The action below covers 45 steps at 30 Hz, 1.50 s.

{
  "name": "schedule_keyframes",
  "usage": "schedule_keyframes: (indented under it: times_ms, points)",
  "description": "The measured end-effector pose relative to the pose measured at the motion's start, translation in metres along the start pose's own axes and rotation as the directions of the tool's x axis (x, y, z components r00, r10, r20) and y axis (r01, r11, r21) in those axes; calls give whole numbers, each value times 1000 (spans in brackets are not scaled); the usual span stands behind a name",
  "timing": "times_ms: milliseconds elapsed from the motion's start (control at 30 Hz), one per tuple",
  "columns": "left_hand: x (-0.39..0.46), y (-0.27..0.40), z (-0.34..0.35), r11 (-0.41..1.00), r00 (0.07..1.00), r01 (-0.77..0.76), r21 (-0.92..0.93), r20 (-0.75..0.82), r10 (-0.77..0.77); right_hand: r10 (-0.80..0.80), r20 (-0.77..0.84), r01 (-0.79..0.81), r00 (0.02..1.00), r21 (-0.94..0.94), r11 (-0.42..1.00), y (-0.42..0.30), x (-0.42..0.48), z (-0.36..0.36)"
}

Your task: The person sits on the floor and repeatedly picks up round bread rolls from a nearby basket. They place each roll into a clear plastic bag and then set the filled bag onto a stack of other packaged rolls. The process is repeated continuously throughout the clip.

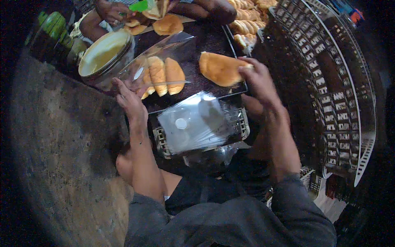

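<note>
My left hand (131,100) holds the edge of a clear plastic bag (172,43), which stands open over the dark tabletop (213,38). Several bread rolls (158,75) lie side by side at the bag; whether all are inside it I cannot tell. In my right hand (257,77) is a flat golden bread roll (220,68), gripped at its right end and held to the right of the bag. A stack of clear plastic bags (197,126) with a round white label lies before my lap.
A tub of pale spread (105,55) stands at the left. Across the table, another person's hands (114,14) hold a green spatula (139,5) and a piece of bread. Rows of rolls (247,24) sit at the back right. Plastic crates (333,102) rise along the right side.
</note>
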<state>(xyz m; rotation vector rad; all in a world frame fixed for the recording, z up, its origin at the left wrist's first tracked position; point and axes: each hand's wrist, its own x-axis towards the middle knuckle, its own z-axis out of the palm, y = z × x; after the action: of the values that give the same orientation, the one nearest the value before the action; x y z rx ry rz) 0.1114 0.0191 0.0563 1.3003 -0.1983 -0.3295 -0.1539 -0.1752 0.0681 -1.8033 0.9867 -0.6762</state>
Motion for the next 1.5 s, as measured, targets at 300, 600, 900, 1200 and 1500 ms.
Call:
schedule_keyframes:
  times_ms: [300, 600, 900, 1200, 1500]
  points:
    - [-52, 2, 57, 990, 923, 51, -129, 386, 3, 1, 213, -103, 977, 467, 878, -49, -12, -49]
    - [-32, -6, 19, 998, 995, 66, -11, 78, -65, 82, -33, -57, 996, 468, 882, -81, -45, -28]
    - [-34, 7, -1, 968, 905, 218, -126, 398, -152, -9, 113, -54, 994, 539, 841, -99, -39, -54]
    - [-28, 24, -10, 988, 806, 153, 34, 574, -145, 50, 86, -92, 995, 599, 796, -79, -41, -70]
    - [-16, 34, -19, 969, 748, 153, 192, 618, -241, 51, 108, -102, 993, 536, 838, -72, -45, -84]
